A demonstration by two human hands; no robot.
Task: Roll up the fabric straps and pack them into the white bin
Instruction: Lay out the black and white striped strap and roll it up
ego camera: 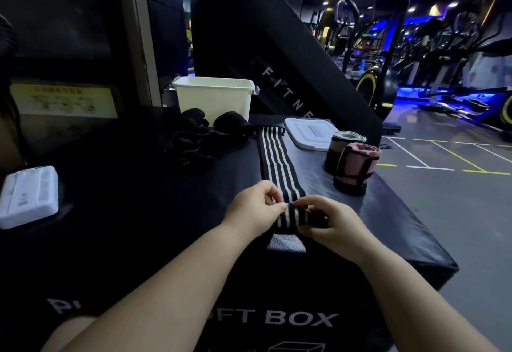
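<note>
Roll forward, toward the white bin point(213, 99), which stands ahead and left of your hands.
Your left hand point(256, 209) pinches the rolled end of the striped strap point(279, 166). Its unrolled length lies flat, running straight away from you from between both hands. Your right hand point(335, 227) grips the roll's other side, equally near.

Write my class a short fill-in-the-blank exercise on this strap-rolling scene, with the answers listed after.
The left hand and right hand pinch the rolled near end of a striped strap whose stripes are black and ____.
The white bin stands uncovered; its lid lies flat to the ____ of it.
The nearer rolled strap at the right edge of the soft box is black and ____.
Missing words: white; right; pink.
</note>
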